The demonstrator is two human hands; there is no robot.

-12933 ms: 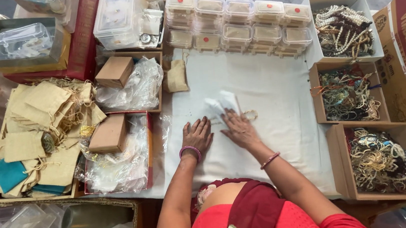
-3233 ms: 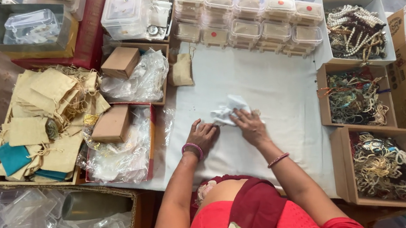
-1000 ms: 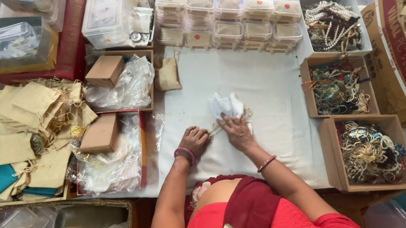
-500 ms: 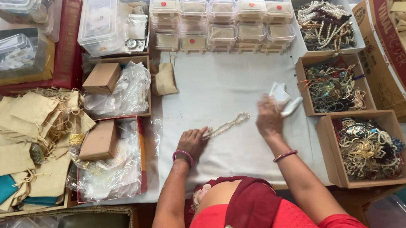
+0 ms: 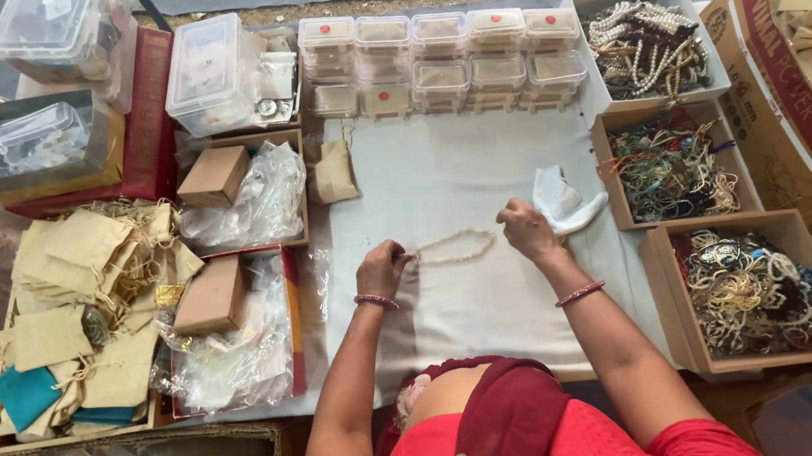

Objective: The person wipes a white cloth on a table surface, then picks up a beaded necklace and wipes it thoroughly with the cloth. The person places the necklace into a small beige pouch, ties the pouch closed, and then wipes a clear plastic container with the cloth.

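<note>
Overhead view of a packing counter (image 5: 454, 303) covered by a pale cloth. The left hand (image 5: 382, 268) is closed on one end of a short string of pale beads (image 5: 455, 247), which is laid in a shallow loop on the cloth between the two hands. The right hand (image 5: 528, 228) is curled, its fingers closed on a crumpled white tissue (image 5: 564, 200) that projects to its far side; whether the bead string's other end is touched by this hand cannot be told. Beyond both hands, stacked clear lidded tubs (image 5: 439, 59) are ranged in rows. Outboard of the right hand, three open cardboard boxes of tangled bead jewellery (image 5: 749, 287) are set in a column, the nearest just beside the tissue. Outboard of the left hand, clear plastic bags (image 5: 243, 210) and small brown cartons (image 5: 212, 295) are held in red trays, with a heap of tan drawstring pouches (image 5: 80, 282) farther out.
</note>
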